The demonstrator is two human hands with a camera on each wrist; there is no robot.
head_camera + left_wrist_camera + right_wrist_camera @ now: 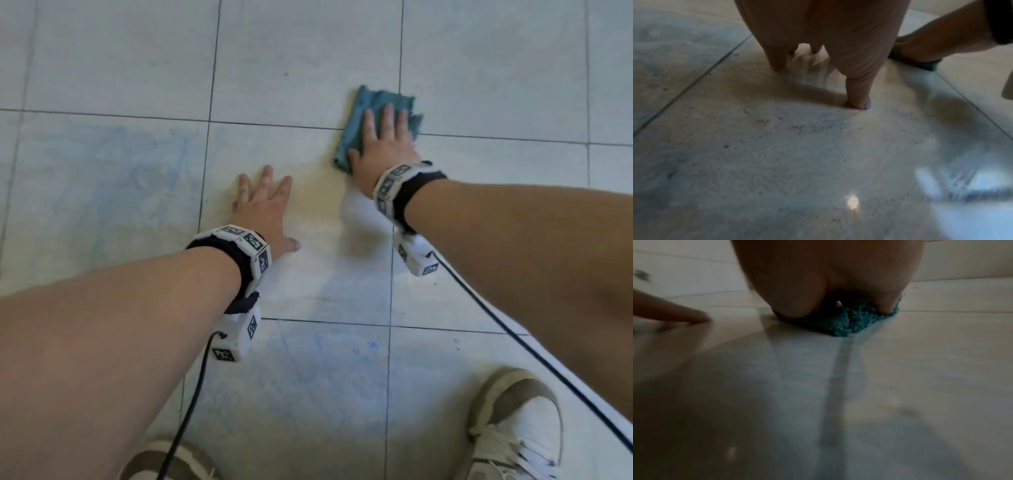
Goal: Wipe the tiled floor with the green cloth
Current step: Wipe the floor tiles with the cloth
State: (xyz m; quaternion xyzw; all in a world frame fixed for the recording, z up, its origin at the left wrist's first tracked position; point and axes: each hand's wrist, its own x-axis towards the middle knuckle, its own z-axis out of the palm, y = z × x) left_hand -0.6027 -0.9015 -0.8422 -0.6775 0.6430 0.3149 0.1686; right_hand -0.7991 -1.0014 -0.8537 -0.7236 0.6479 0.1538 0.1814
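The green cloth (373, 113) lies folded on the tiled floor (130, 75), across a grout line at the upper right. My right hand (385, 137) lies flat on it with straight fingers, pressing it down. In the right wrist view the cloth (846, 322) bulges out from under the palm (828, 272). My left hand (263, 202) rests flat on the bare tile to the left of the cloth, fingers spread and holding nothing. The left wrist view shows its thumb (859, 95) touching the floor, with the right hand (937, 43) on the cloth (920, 64) beyond.
Blue smears mark the tiles at the left (113, 164) and near the bottom middle (325, 370). My two shoes (517, 425) (164, 462) stand at the bottom edge. A dark cable (513, 339) runs from the right wrist, another (191, 404) from the left.
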